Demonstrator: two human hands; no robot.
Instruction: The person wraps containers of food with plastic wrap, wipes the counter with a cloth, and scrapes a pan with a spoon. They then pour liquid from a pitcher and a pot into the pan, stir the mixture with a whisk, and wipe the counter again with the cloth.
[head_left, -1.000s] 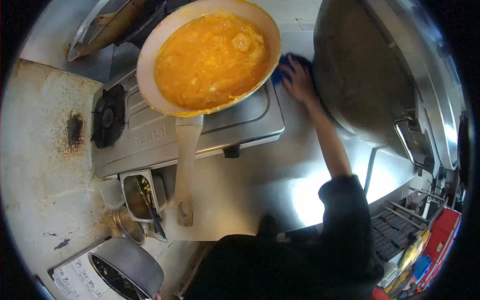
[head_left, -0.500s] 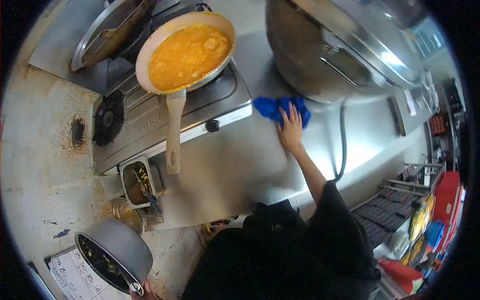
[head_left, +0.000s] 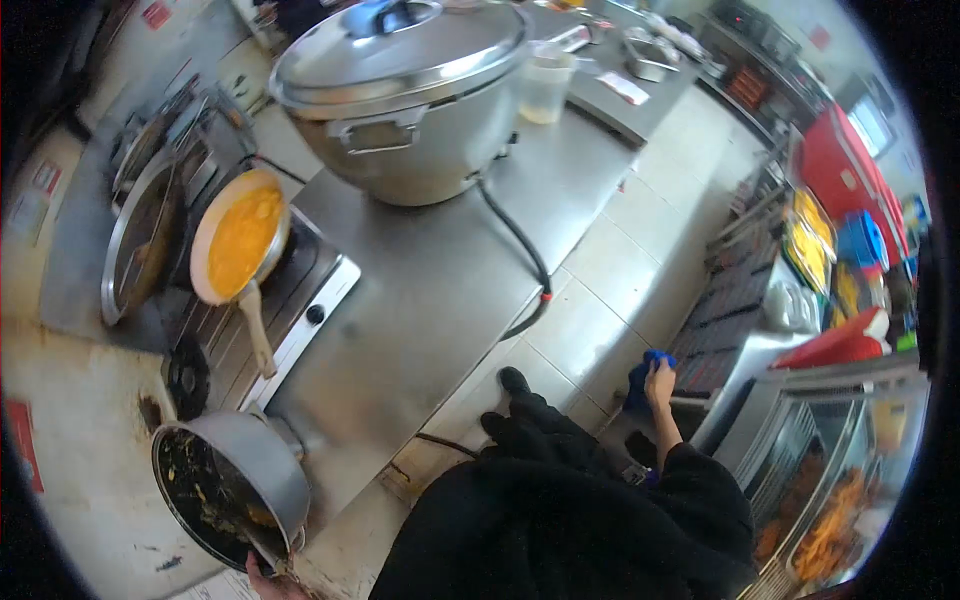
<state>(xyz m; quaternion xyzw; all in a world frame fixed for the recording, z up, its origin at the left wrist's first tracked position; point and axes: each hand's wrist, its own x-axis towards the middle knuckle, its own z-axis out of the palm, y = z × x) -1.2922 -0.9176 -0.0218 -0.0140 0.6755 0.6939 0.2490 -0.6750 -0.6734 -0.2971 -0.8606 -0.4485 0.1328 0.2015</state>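
Observation:
My left hand [head_left: 268, 582], partly cut off at the bottom edge, grips a grey metal pot [head_left: 262, 468] at its near side. The pot is tipped so that its dark inside shows, with yellowish and greenish bits stuck to the wall. Out to the right, my right hand [head_left: 660, 386] is closed on a bunched blue cloth [head_left: 640, 380], beside the shelving and away from the steel counter [head_left: 400, 330]. On the gas stove [head_left: 270, 345] sits a frying pan [head_left: 255, 315] with orange, egg-like food [head_left: 243, 238] in it.
A large lidded steel pot [head_left: 420, 150] stands on the counter, with a black hose [head_left: 525, 245] hanging over the edge. A translucent jug [head_left: 547, 85] is beside it. To my right are a red cooler box [head_left: 850, 180] and a glass display case [head_left: 800, 470] with fried food.
My right hand has lifted the blue cloth off the counter and carried it right, past the counter edge. My view has turned right. The pot in my left hand now shows more of its inside.

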